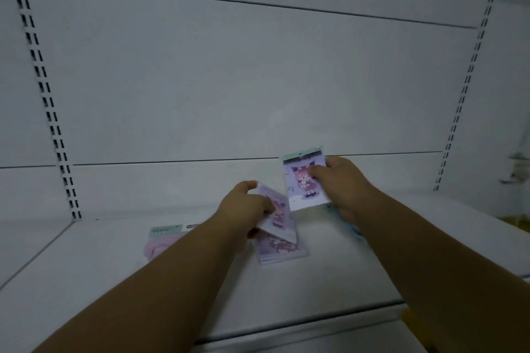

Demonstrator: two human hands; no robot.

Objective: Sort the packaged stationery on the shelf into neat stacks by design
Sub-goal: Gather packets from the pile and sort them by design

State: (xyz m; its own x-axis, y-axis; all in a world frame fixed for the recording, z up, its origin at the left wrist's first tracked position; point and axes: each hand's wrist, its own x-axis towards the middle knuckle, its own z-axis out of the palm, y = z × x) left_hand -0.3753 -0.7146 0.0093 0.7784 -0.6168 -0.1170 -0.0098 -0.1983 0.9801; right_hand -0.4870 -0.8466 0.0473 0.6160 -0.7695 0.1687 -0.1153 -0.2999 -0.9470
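Packets are pinched, a purple cartoon-girl packet [305,180] in the right hand [341,180] and another [275,215] in the left hand [243,206], and should be laid squarely on matching pictures.

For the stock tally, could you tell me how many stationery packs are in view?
At least 5: one upright in the right hand, one tilted in the left hand, one flat below it, a pink one far left, a pale one under the right wrist. Others may be hidden.
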